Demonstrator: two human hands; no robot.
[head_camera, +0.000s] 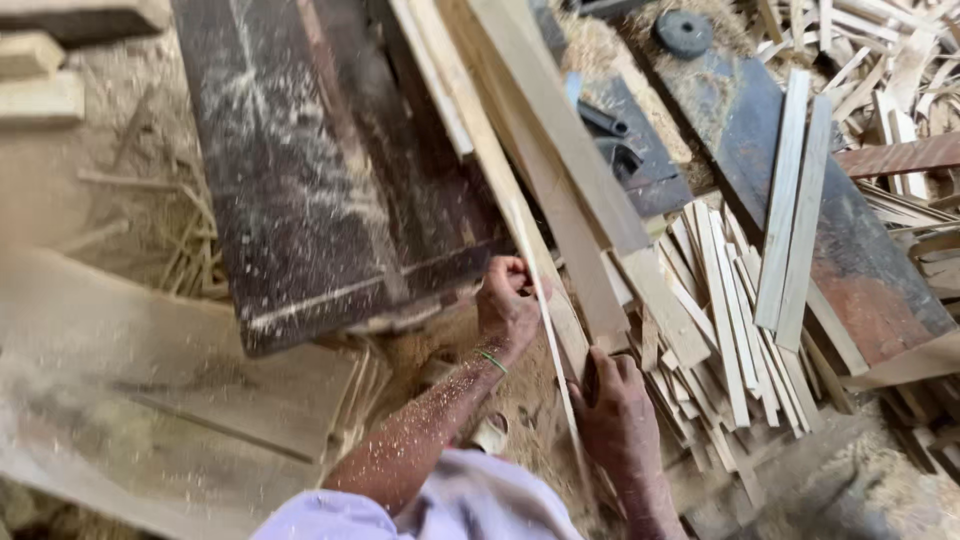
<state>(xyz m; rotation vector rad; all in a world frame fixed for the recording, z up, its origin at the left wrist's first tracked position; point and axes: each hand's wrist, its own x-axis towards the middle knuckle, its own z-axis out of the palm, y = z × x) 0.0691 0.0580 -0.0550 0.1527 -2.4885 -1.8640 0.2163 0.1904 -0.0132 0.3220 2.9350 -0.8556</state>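
1. The left hand (508, 300) is closing in a fist around a thin wooden strip (545, 320) at frame centre.
2. The right hand (612, 395) is gripping the same strip lower down, beside the dark machine table (300, 180).

A heap of cut strips (735, 330) is piled right of the saw table (310, 170) (boards (545, 150) laid between).

Two hands, the left hand (508, 300) and the right hand (618, 400), share one thin strip (545, 310). Right of the dark tabletop (300, 170): one round black disc (684, 32), two long pale slats (795, 210), offcuts too many to count.
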